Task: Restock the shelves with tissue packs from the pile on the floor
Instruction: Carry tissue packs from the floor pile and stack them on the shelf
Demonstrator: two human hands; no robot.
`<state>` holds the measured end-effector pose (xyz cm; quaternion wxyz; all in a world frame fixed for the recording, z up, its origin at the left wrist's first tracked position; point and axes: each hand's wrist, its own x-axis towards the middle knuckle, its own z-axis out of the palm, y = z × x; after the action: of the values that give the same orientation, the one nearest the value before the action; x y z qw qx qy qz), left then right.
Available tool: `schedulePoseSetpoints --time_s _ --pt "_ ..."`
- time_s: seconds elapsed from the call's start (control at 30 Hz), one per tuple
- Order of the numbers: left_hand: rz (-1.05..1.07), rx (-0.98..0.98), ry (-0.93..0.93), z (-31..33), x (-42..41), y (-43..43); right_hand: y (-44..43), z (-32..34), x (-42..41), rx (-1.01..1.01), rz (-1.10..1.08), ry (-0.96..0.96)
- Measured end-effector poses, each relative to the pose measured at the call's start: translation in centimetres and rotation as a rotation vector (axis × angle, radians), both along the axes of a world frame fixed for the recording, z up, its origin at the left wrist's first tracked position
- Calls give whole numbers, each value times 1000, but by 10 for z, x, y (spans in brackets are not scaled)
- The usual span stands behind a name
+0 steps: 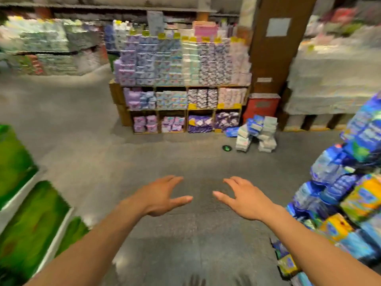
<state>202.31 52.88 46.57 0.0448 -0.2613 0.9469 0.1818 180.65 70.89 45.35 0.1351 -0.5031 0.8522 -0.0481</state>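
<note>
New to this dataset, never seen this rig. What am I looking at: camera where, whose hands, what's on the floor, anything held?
No robot here: a person wears one wide-angle camera on the head, looking forward and down, so this single picture is their own view. The two bare arms reaching in from below are theirs. The left hand and the right hand are both open, fingers spread, holding nothing, above the grey floor. Ahead stands a wooden shelf unit filled with purple, pink and white packs. At its right foot lies the pile of tissue packs, pale and blue, by a small green object I cannot identify. Blue and yellow packs are stacked at the right edge, green packs at the left.
</note>
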Motion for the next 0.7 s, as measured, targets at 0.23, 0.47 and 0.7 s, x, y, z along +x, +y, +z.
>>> schedulePoseSetpoints --time_s 0.23,0.47,0.7 --pt "-225 -7 -19 -20 -242 -120 -54 -20 -189 -13 -267 -49" --pt "-311 14 -75 0 -473 -230 -163 2 -407 8 -354 -34" --pt "-291 73 -8 -11 -678 -352 -266 14 -610 15 -428 -47"
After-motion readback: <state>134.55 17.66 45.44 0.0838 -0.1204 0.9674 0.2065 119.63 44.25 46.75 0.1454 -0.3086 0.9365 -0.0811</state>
